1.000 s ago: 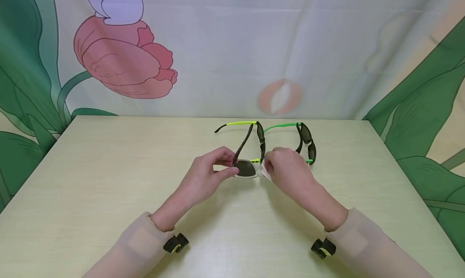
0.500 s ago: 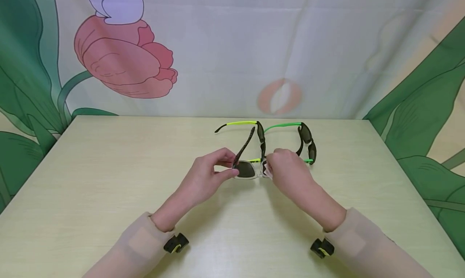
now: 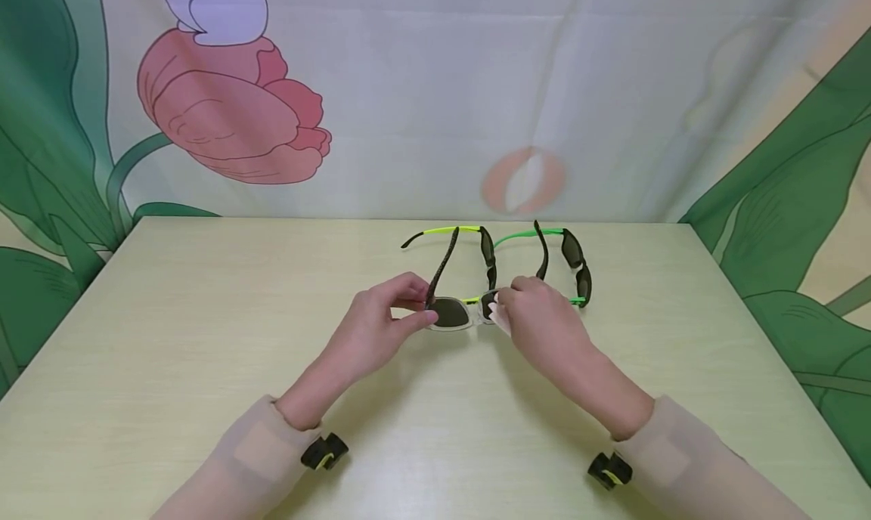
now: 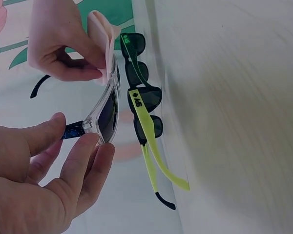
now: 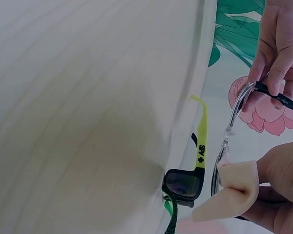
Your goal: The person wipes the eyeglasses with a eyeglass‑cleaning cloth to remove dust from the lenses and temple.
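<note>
Clear-framed sunglasses with dark lenses are held up over the table, their patterned dark temples pointing away. My left hand pinches them at the left hinge, thumb on the frame's edge. In my right hand is a folded pale pink cloth, pressed against the other lens. The left wrist view shows that cloth lying over the far end of the frame. Part of the right lens is hidden by the cloth and fingers.
Behind the hands, sunglasses with yellow temples stand on the light wooden table. To their right are sunglasses with green temples. A printed flower curtain hangs behind the table's back edge.
The clear-framed sunglasses have shifted slightly left with my left hand. Their right temple now shows above my right hand, and more of the right lens is uncovered beside the cloth.
</note>
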Demonstrator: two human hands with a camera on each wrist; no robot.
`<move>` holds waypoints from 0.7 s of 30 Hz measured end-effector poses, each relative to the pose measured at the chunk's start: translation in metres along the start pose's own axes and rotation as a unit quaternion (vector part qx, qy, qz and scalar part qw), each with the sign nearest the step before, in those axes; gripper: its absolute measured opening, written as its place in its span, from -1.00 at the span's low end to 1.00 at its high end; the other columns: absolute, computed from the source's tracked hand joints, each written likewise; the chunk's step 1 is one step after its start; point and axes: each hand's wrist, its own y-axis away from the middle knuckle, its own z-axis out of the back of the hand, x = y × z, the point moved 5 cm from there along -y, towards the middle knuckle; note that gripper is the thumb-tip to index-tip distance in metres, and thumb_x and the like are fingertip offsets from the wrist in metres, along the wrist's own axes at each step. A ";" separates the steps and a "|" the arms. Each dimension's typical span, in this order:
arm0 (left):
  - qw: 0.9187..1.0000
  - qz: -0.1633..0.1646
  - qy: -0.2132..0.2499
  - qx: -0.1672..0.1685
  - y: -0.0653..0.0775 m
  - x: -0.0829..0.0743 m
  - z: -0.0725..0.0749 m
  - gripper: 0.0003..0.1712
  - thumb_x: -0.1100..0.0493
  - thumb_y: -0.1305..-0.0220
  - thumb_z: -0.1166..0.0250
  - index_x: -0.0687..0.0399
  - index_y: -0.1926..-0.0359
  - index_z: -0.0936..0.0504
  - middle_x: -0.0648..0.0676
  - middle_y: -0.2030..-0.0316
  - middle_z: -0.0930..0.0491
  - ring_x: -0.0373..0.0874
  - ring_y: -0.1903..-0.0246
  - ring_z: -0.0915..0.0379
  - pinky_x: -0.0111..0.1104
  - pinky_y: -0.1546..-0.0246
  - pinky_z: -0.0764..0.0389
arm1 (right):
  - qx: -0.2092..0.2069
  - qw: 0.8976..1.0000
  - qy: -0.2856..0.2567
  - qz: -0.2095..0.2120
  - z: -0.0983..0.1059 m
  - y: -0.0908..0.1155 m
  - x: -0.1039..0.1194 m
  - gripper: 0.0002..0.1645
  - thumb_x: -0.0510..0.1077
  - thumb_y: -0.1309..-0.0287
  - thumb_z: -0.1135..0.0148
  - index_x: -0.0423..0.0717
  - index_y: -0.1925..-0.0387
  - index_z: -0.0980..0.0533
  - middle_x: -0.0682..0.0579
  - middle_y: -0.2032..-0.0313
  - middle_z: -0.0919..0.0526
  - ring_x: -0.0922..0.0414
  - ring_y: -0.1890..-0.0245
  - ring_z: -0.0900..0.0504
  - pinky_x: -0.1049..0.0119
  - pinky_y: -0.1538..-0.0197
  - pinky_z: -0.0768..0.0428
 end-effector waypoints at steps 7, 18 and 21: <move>1.000 0.013 0.000 -0.006 -0.002 0.008 0.007 -0.82 0.22 -0.34 -0.44 0.02 0.11 -0.61 0.03 0.10 -0.73 -0.08 0.03 -0.67 -0.07 0.05 -0.62 | -0.038 0.997 -0.062 0.007 0.008 0.006 -0.009 -0.83 -0.48 -0.11 -0.35 -0.18 0.35 -0.70 0.00 0.38 -0.66 0.03 0.34 -0.65 0.18 0.34 -0.68; 0.999 0.036 0.019 -0.013 -0.003 0.018 0.012 -0.82 0.19 -0.37 -0.41 0.06 0.08 -0.60 0.04 0.06 -0.73 -0.04 0.02 -0.68 0.00 -0.03 -0.57 | -0.127 0.987 -0.098 -0.013 0.024 0.012 -0.033 -0.87 -0.41 -0.13 -0.44 -0.23 0.26 -0.70 -0.03 0.32 -0.68 0.08 0.41 -0.65 0.21 0.37 -0.65; 0.999 0.038 0.020 -0.012 -0.003 0.019 0.013 -0.82 0.18 -0.38 -0.41 0.04 0.07 -0.60 0.04 0.06 -0.73 -0.04 0.01 -0.68 -0.02 -0.02 -0.58 | -0.158 0.979 -0.126 -0.022 0.028 0.012 -0.038 -0.85 -0.44 -0.15 -0.40 -0.29 0.22 -0.67 -0.06 0.32 -0.65 0.09 0.39 -0.65 0.24 0.39 -0.67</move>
